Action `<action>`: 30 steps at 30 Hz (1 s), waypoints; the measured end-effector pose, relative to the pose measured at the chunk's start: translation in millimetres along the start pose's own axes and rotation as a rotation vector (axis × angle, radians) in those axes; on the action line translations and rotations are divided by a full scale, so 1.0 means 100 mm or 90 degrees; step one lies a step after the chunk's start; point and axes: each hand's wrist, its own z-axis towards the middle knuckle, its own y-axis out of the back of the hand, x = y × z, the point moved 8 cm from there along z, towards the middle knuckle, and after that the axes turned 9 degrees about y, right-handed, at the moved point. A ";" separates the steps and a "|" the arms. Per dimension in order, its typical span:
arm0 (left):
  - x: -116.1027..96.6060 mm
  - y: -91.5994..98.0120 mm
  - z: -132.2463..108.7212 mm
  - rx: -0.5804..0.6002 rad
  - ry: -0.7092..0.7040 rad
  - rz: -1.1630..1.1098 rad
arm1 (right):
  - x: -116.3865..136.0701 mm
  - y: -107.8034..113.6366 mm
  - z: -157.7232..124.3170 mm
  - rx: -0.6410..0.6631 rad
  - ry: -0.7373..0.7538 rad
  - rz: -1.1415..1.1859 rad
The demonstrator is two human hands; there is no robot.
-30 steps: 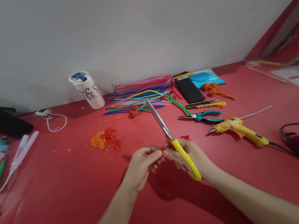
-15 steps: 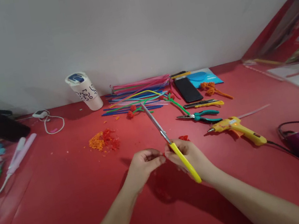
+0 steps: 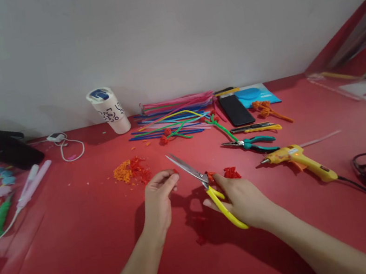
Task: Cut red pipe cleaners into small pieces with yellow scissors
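My right hand [image 3: 241,197] is closed around a pair of scissors [image 3: 223,208] with yellow handles. Their blades, slightly parted, point up and left toward my other hand. My left hand [image 3: 160,193] pinches a tiny red piece [image 3: 175,171] between thumb and fingertips, apart from the blades. Beside the scissors' pivot, at my right fingertips, is a bit of red material [image 3: 210,176]; whether those fingers hold it I cannot tell. A crumpled red clump [image 3: 232,173] lies just beyond my right hand. Left of the blades is a pile of orange and red clippings [image 3: 128,171].
Pipe cleaners [image 3: 173,105] lie in a bundle at the back, near a white tumbler [image 3: 111,112]. Right of them are a phone [image 3: 236,109], green-handled pliers [image 3: 251,144] and a yellow glue gun [image 3: 300,161] with its cord. A pink-and-white straightener [image 3: 33,184] rests at left.
My hands have moved apart, the left one going left and up with the red piece. The scissors are now parted and tilted lower to the left. The view has shifted slightly.
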 end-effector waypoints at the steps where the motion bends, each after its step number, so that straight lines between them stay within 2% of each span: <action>1: -0.01 0.01 0.01 -0.004 0.002 -0.016 | 0.02 -0.02 0.00 0.008 0.016 -0.028; 7: -0.04 0.03 0.01 -0.005 -0.018 -0.027 | 0.04 -0.10 0.00 0.028 0.052 -0.156; 30: -0.05 0.03 0.01 -0.004 0.003 -0.056 | 0.03 -0.14 0.01 0.030 0.072 -0.216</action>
